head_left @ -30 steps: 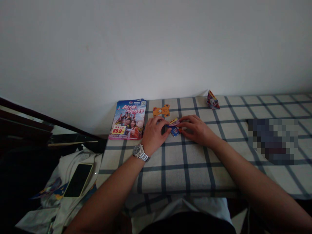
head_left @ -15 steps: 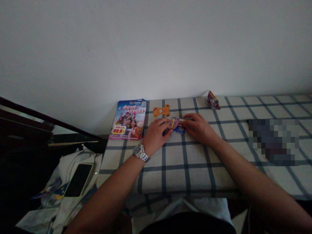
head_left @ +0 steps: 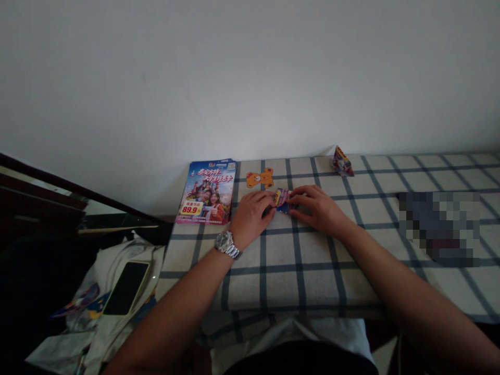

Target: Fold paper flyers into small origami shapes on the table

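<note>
A small folded paper point(head_left: 282, 196), printed in pink, blue and yellow, sits low over the checked cloth between my hands. My left hand point(head_left: 254, 214), with a metal watch point(head_left: 227, 244) on the wrist, grips its left end with thumb and fingers. On the other side, my right hand point(head_left: 317, 208) pinches the right end; its fingertips partly cover the paper. Left of my hands lies a stack of printed flyers point(head_left: 206, 192). A brown teddy bear picture point(head_left: 260, 178) is just beyond my left hand.
A folded paper piece point(head_left: 342, 161) stands near the wall at the back. Pixelation hides a dark item point(head_left: 437, 229) on the right of the checked tablecloth point(head_left: 318, 281). At lower left, a phone point(head_left: 127, 288) rests on a whitish bag point(head_left: 99, 338) beside the table.
My right-hand fingers have shifted slightly over the paper, and less of its blue lower part shows. My left hand stays at the left end.
</note>
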A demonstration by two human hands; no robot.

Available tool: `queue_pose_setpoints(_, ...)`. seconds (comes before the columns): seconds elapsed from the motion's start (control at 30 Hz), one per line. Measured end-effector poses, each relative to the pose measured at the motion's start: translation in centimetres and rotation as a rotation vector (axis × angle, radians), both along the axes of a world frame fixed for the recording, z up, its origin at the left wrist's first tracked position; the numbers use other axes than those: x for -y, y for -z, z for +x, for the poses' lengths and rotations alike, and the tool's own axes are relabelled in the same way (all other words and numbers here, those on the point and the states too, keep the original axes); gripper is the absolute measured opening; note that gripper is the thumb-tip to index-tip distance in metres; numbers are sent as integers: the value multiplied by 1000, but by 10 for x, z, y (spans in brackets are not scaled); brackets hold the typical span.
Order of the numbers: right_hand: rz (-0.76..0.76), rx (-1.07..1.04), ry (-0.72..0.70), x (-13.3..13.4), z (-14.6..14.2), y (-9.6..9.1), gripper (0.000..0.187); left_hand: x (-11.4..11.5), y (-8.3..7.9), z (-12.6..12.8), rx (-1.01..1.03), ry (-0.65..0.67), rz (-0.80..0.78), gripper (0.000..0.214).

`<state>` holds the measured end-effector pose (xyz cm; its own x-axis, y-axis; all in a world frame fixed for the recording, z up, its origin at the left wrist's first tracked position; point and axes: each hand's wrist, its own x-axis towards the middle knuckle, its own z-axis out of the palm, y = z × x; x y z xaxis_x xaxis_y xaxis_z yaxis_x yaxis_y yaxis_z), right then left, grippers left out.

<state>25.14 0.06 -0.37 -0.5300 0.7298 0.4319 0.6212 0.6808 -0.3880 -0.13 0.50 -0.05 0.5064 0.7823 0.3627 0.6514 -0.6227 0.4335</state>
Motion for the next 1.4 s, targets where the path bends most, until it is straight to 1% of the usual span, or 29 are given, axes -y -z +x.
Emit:
queue_pose_setpoints(0.1,-6,14,-26,0,1,3,29,0,1,0,17,5,3,9)
queue_pose_setpoints(0.23,-17,29,-23,-2,2,6,30,-1,4,0,42,29,7,7)
queue_pose_setpoints(0.43,-37,16,-34,-2,2,3,32,0,3,0,49,60,30,6)
queue_pose_setpoints(0.57,-50,17,-42,-2,2,2,32,1,3,1,48,72,15,7)
queue_pose_setpoints(0.83,-81,-29,-137,-2,2,2,32,3,0,2,47,69,25,19)
queue_pose_setpoints(1.0,-93,-58,-163,-2,2,2,32,4,-1,1,24,85,20,28)
queue_pose_setpoints(1.13,-112,-68,-173,-3,2,2,33,4,-3,2,34,73,3,23)
queue_pose_setpoints(1.4,-121,-78,-170,-3,3,4,35,5,-5,3,53,74,-6,20)
